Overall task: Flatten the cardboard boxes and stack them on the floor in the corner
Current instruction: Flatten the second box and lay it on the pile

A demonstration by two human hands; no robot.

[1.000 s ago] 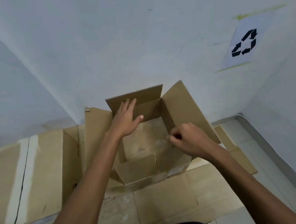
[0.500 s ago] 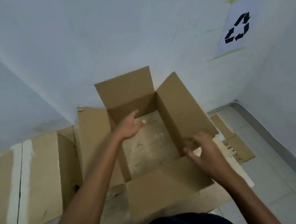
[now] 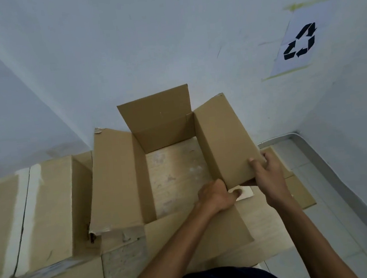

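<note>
The open cardboard box (image 3: 169,163), its flaps splayed outward and both ends open so that pale board shows through it, is sitting at the centre of the view on a layer of flattened cardboard (image 3: 267,232), close against the white wall (image 3: 122,43). The person's right hand (image 3: 268,175), at about four o'clock from the box's middle, is gripping the near corner of the box's right-hand panel, thumb pressed on the inner face and fingers wrapped behind it. The left hand (image 3: 218,196), just beside it at about five o'clock, is curling closed at the bottom edge of that same panel, its thumb pushing under the corner; exactly what it is pinching cannot be told. A taped, still-assembled box (image 3: 34,218) is lying at nine o'clock, touching the open box's left flap. A paper sign with a recycling symbol (image 3: 299,41) is hanging taped to the wall at two o'clock. Grey floor tiles (image 3: 333,191) are showing at three o'clock, running along the corner's baseboard.
</note>
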